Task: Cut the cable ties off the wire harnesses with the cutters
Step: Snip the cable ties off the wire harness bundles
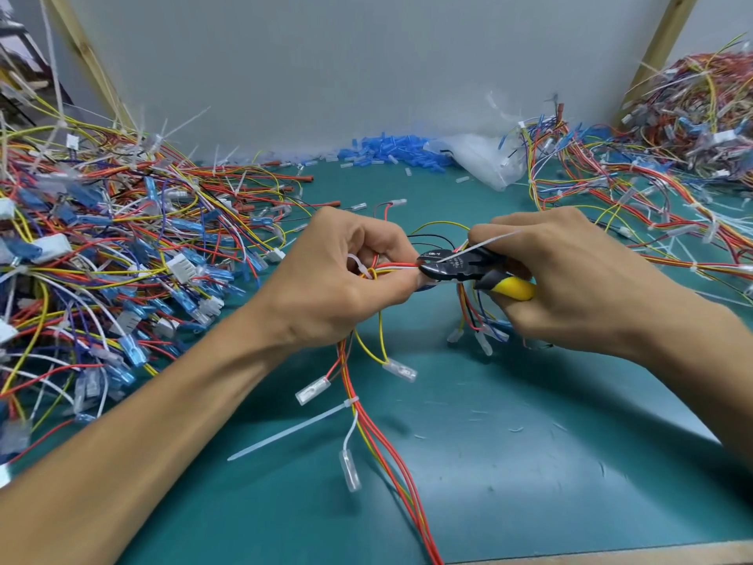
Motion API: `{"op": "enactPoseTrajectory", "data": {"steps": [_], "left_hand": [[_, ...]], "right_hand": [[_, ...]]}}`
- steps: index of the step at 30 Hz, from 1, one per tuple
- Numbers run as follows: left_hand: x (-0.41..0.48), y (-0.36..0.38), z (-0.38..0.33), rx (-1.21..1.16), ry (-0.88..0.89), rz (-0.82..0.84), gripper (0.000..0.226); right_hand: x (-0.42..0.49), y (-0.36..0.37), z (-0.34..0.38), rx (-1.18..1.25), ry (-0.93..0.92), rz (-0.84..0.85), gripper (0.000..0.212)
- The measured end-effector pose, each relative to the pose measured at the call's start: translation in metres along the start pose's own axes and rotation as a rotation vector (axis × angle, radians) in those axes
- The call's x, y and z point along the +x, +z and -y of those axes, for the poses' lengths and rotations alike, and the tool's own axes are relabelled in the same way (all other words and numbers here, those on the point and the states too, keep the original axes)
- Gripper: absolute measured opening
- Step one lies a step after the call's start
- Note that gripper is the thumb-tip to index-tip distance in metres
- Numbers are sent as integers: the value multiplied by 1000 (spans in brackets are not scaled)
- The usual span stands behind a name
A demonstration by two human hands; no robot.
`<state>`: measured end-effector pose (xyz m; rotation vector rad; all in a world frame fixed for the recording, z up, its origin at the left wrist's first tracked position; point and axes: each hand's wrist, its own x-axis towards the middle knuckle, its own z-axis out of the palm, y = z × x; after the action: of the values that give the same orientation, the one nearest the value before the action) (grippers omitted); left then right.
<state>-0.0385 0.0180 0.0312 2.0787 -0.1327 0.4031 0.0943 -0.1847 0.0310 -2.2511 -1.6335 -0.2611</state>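
A wire harness is gripped in the left hand, with the fingers curled tight round the bunch of wires, above the green table. From that hand the wires run down toward the near edge. The cutters are held in the right hand, with fingers wrapped round the yellow handles. The cutters lie sideways, with the black nose pointed left at the wires beside the left thumb. A white cable tie lies across the nose. A big heap of wires is piled on the left.
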Motion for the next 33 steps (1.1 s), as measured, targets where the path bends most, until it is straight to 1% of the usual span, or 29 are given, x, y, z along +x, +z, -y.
{"op": "enactPoseTrajectory", "data": {"steps": [2,4,8,9,10,11,13,14,19,23,28,31,33], "left_hand": [[0,1,0,1,1,3,15],[0,1,0,1,4,2,16],[1,1,0,-7,7,-1,20],[1,1,1,-8,8,-3,20],[1,1,1,-7,11,-4,20],[1,0,1,-5,14,-6,19],[1,0,2,-11,20,-9,16],[1,1,3,-24,23,-12,15],[0,5,10,-132,11,-51,12],[-2,5,13,-86,24,-23,22],[-1,5,12,-246,-16,-25,26],[2,7,12,-327,-73,-55,23],[2,8,12,-299,-73,-65,22]], "right_hand": [[-1,-1,0,-23,16,4,20],[-1,-2,2,-45,18,-10,20],[0,-4,8,21,39,10,42],[0,-4,9,18,47,12,43],[-1,-4,10,1,59,17,42],[-1,-5,11,-16,67,28,35],[-2,-5,13,-49,83,50,14],[-2,-6,14,-56,92,53,9],[-1,-6,14,23,140,14,9],[1,-4,16,113,192,-14,12],[1,-1,19,271,282,13,24],[2,-1,19,287,297,29,19],[2,0,18,248,275,3,19]]}}
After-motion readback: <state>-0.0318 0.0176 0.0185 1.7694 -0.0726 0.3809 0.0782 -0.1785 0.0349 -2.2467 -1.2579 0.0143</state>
